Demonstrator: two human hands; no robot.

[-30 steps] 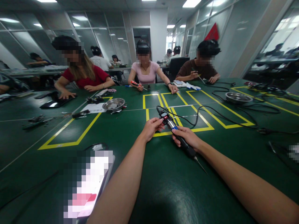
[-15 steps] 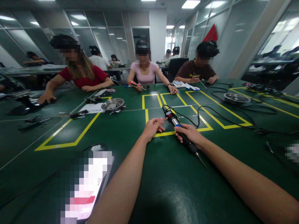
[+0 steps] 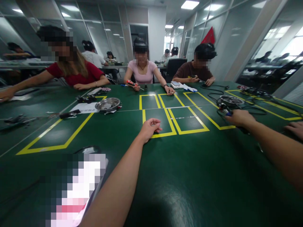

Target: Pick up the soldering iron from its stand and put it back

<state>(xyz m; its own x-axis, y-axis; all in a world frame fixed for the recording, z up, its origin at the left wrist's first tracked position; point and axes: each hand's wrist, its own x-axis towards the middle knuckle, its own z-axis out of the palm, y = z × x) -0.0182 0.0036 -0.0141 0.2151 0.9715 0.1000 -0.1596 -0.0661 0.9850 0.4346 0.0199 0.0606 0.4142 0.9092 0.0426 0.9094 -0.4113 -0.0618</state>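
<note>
My right hand (image 3: 240,119) is closed round a corded electric screwdriver (image 3: 227,111), at the right beside a metal bowl (image 3: 230,100). The tool's front part with a blue band shows past my fingers; most of its black grip is hidden under the hand. My left hand (image 3: 151,130) rests at the yellow tape outline (image 3: 163,135) in the middle of the green table (image 3: 180,176). Its fingers are loosely bent and apart, with nothing seen in them.
Another metal bowl (image 3: 107,104) stands left of centre near a white paper (image 3: 86,107). A phone-like device with a blurred screen (image 3: 78,186) is at the lower left. Black cables (image 3: 260,110) lie at the right. Another person's hand (image 3: 295,127) enters at the right edge.
My right hand has carried the electric screwdriver from the middle to the right, beside the bowl. My left hand stays near the tape, fingers slightly looser. The person in red reaches further left.
</note>
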